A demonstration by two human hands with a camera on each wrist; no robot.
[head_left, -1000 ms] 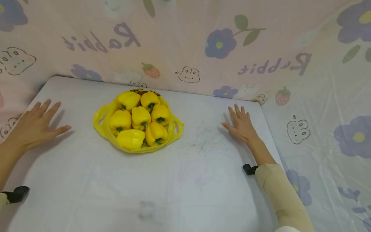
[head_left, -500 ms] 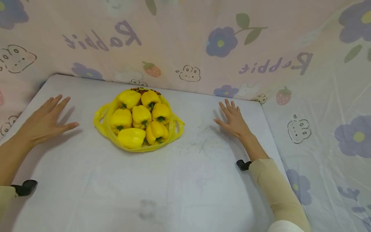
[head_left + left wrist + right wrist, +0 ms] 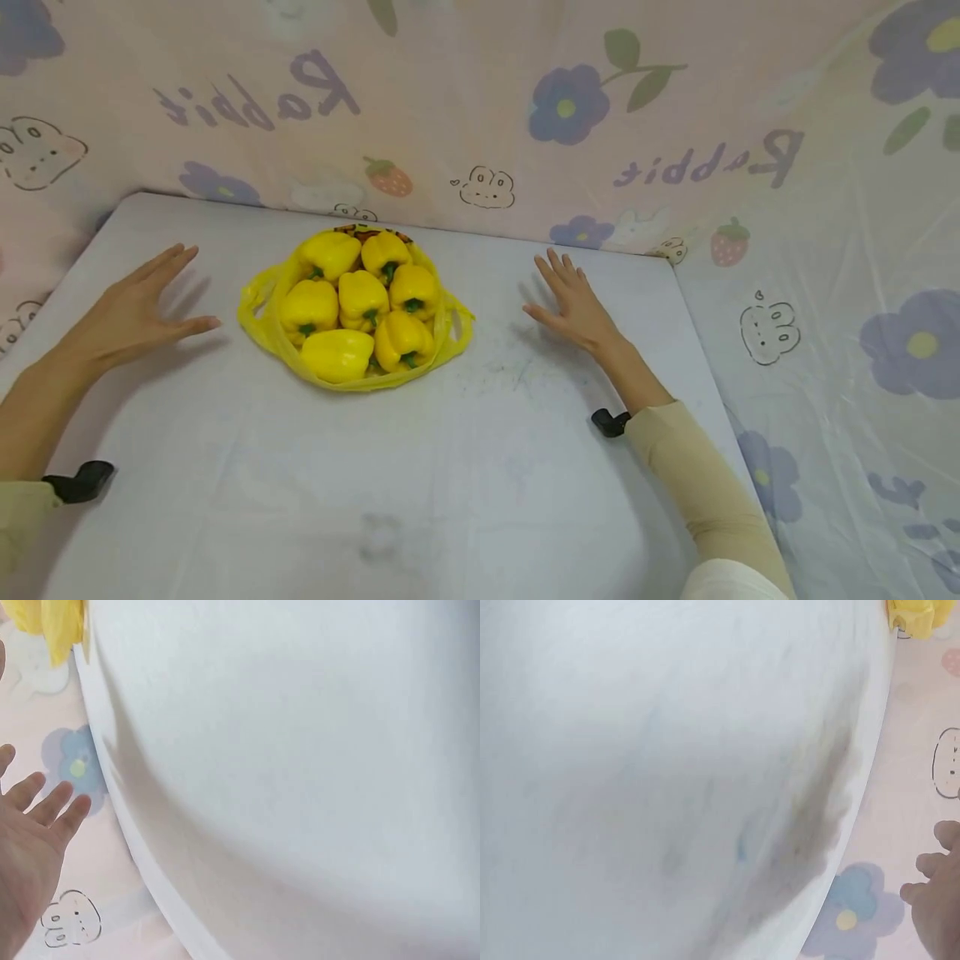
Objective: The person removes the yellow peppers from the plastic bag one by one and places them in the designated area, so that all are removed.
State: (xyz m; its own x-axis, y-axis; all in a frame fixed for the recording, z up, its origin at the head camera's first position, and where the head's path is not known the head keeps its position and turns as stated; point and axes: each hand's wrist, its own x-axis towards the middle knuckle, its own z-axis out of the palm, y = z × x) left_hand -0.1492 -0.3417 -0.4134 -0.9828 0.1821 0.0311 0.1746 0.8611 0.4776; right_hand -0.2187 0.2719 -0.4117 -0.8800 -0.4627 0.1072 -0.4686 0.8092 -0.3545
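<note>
Several yellow bell peppers (image 3: 363,300) with green stems lie in an opened yellow plastic bag (image 3: 272,333) toward the back of the table. The bag's rim is spread around them, with a handle loop out on each side. To the left of the bag, apart from it, my left hand (image 3: 131,321) hovers with fingers straight and thumb out. On the other side my right hand (image 3: 573,304) is also held above the table, fingers extended, farther from the bag. Neither hand holds anything. Each wrist view catches only part of the hand and a corner of the yellow bag (image 3: 61,630).
A white-covered table (image 3: 420,475) with faint smudges lies beneath the hands. Behind it and along its right side hangs a patterned cloth (image 3: 442,100) with flowers, rabbits and lettering. Black wrist-camera mounts (image 3: 84,482) stick out by both sleeves.
Both hands have moved inward toward the bag, the left to the right and the right to the left. The bag and peppers have stayed in place.
</note>
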